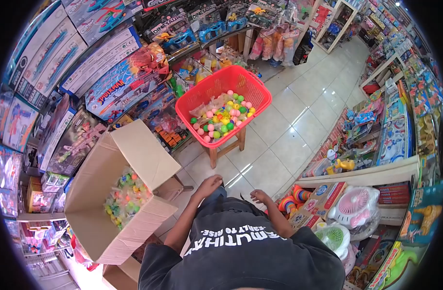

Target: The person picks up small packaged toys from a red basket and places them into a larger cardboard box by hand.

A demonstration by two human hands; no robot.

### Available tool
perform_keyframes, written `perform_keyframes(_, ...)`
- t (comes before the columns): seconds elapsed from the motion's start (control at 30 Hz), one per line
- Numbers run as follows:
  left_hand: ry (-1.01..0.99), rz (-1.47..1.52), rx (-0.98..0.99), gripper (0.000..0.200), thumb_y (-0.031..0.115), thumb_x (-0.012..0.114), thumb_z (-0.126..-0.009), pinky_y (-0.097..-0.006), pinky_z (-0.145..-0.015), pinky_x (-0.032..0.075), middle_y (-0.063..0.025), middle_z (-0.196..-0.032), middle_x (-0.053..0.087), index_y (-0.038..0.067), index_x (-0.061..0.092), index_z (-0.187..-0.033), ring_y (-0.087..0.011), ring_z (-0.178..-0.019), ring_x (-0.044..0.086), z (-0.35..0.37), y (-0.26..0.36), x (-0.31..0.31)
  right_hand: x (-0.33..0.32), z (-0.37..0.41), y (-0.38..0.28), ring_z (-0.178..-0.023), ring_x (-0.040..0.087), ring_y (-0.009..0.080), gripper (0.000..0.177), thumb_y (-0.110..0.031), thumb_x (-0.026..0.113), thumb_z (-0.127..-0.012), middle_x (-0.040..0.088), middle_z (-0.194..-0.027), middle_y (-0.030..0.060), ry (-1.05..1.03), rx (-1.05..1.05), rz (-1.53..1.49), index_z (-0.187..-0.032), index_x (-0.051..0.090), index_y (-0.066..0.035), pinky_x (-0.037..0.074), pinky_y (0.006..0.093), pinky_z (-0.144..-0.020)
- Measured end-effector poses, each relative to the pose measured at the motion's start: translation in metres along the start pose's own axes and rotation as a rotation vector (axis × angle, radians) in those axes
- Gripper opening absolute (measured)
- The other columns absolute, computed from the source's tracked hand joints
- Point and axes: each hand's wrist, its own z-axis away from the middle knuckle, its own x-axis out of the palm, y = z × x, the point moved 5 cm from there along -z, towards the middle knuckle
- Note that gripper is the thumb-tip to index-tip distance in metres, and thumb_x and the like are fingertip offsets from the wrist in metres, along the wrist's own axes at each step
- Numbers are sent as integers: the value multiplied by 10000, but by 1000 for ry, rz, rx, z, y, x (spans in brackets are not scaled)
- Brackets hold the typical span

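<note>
My left hand (210, 185) hangs low in front of my body, its fingers loose with nothing in them. It is nearest to the wooden stool (213, 157) and the open cardboard box. My right hand (260, 195) hangs beside my right hip, fingers apart, holding nothing. In front of me a red plastic basket (192, 101) stands on the stool. Small colourful balls (226, 126), pink, green and yellow, fill its bottom, some apparently in clear plastic. To my left the cardboard box (88, 193) has its flaps up and holds bagged colourful balls (129, 200).
Boxed toys (120, 94) line the shelves at left. Bagged toys (279, 43) hang at the back. On the right are a pink fan (353, 205), a green fan (333, 238) and a low wooden-edged shelf (366, 174). A tiled aisle (298, 111) runs to the upper right.
</note>
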Motion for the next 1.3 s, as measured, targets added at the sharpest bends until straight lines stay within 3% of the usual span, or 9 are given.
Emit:
perform_keyframes(0.13, 169, 77, 158, 253, 190, 496, -893, -290, -733, 466, -117, -913, 609, 9, 547, -1062, -188, -822, 595, -39, 83, -34, -26, -17, -84, -677, 574, 130, 250, -290, 536, -784, 607, -775, 26, 81, -229, 42, -922, 604, -92, 450, 272, -518)
perform_keyframes(0.17, 166, 86, 150, 253, 190, 496, -893, -290, -733, 466, -117, -913, 609, 9, 547, -1062, -188, -822, 595, -47, 98, -40, -32, -18, -105, -768, 553, 116, 254, -309, 533, -829, 593, -875, 0, 29, -262, 40, -1001, 558, -125, 449, 287, -636)
perform_keyframes(0.33, 303, 223, 152, 206, 132, 467, -907, -265, -694, 474, -80, -864, 617, -3, 556, -1034, -129, -779, 598, -73, 158, -76, -48, 37, -234, -824, 556, 110, 246, -306, 504, -858, 583, -931, 4, -64, -418, -13, -991, 545, -103, 445, 274, -691)
perform_keyframes(0.7, 511, 60, 113, 189, 115, 491, -879, -313, -708, 461, -124, -886, 602, 6, 571, -1012, -205, -827, 595, -176, 150, -111, -125, 66, -453, -759, 560, 106, 236, -274, 504, -883, 563, -825, 9, -207, -702, 112, -920, 545, -44, 436, 244, -649)
perform_keyframes(0.83, 438, -253, 244, 203, 128, 535, -833, -360, -765, 438, -136, -902, 592, 28, 580, -1004, -289, -872, 561, -216, 148, -96, -132, -8, -468, -743, 590, 164, 260, -265, 546, -846, 611, -820, 52, -203, -872, 383, -904, 580, -14, 457, 286, -675)
perform_keyframes(0.9, 427, -263, 183, 202, 135, 555, -809, -371, -815, 414, -106, -958, 587, 62, 589, -995, -284, -940, 537, -232, 137, -86, -122, -44, -455, -760, 608, 230, 280, -281, 571, -806, 634, -845, 109, -237, -781, 1047, -936, 603, -35, 470, 337, -698)
perform_keyframes(1.0, 271, -494, 135, 250, 141, 572, -769, -475, -898, 333, -15, -1135, 528, 167, 612, -1014, -236, -1139, 424, -252, 109, -56, -101, -102, -427, -816, 612, 277, 315, -310, 592, -771, 634, -882, 147, -460, -611, 1396, -974, 616, -71, 473, 374, -725)
perform_keyframes(1.13, 104, -696, 33, 242, 160, 561, -782, -530, -909, 301, 5, -1214, 476, 201, 618, -1014, -247, -1188, 375, -262, 85, -39, -90, -122, -408, -839, 615, 291, 300, -273, 582, -761, 636, -906, 145, -572, -321, 1735, -984, 622, -76, 483, 382, -705)
perform_keyframes(1.3, 58, -883, -50, 246, 318, 484, -847, -545, -983, 226, 2, -1289, 388, 258, 626, -1039, -240, -1248, 286, -265, 75, -30, -86, -124, -414, -877, 615, 266, 286, -276, 535, -795, 639, -949, 117, -468, -495, 1970, -1003, 632, -107, 482, 381, -712)
